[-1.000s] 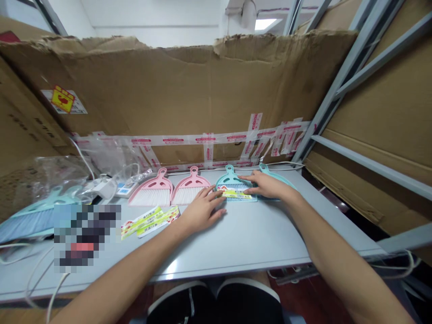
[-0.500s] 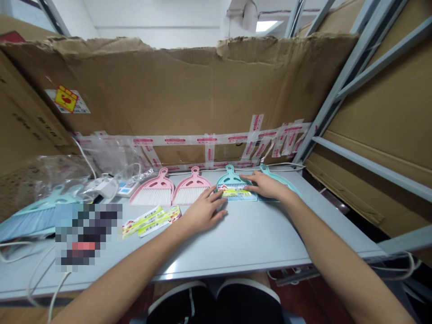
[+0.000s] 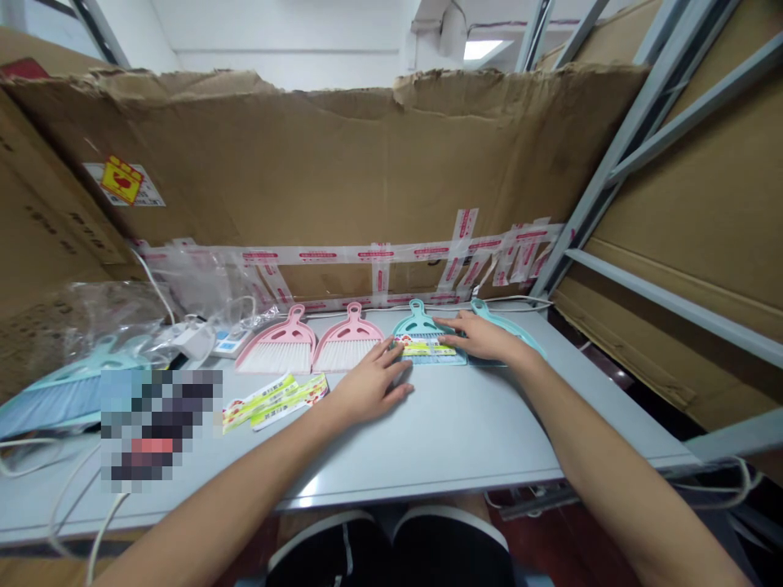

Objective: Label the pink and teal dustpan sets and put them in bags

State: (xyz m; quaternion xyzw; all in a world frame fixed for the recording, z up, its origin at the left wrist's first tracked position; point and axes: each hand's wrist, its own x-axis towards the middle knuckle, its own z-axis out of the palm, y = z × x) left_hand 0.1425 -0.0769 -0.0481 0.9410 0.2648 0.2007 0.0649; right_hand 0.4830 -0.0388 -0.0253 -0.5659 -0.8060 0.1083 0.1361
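Two pink dustpan and brush sets (image 3: 348, 330) with white bristles lie side by side at the back of the table. To their right is a teal dustpan and brush set (image 3: 417, 308) with a yellow-green and white label strip (image 3: 422, 346) across its bristles. My left hand (image 3: 374, 381) rests palm down, fingers apart, its fingertips at the strip's left end. With fingers stretched out, my right hand (image 3: 480, 335) touches the strip's right end and the dustpan. It partly covers a second teal dustpan (image 3: 517, 330). More label strips (image 3: 275, 399) lie left of my left hand.
A tall cardboard sheet (image 3: 330, 163) stands behind the table (image 3: 453, 440). On the left are clear plastic bags (image 3: 201, 277), a white device (image 3: 231, 342), cables, another teal dustpan set (image 3: 67, 391) and a blurred-out item. A metal rack (image 3: 612, 175) stands at the right.
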